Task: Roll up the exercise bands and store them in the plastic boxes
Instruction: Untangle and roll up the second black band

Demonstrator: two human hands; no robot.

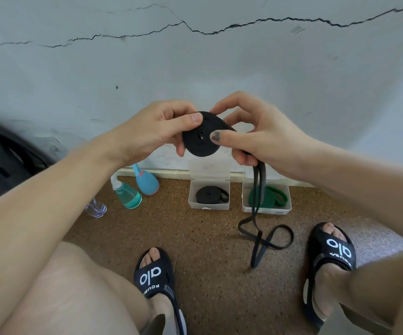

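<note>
**Two hands winding a black band**

Both hands are holding up a partly rolled black band (201,135) in front of the cracked wall (195,56). The left hand (156,131) is pinching the coil's edge; the right hand (251,131) is gripping it, thumb on its face, with the loose tail trailing to the speckled floor (207,286). Below, two plastic boxes (209,194) are sitting by the wall, one with a rolled black band, one with a green band (271,195).
</note>
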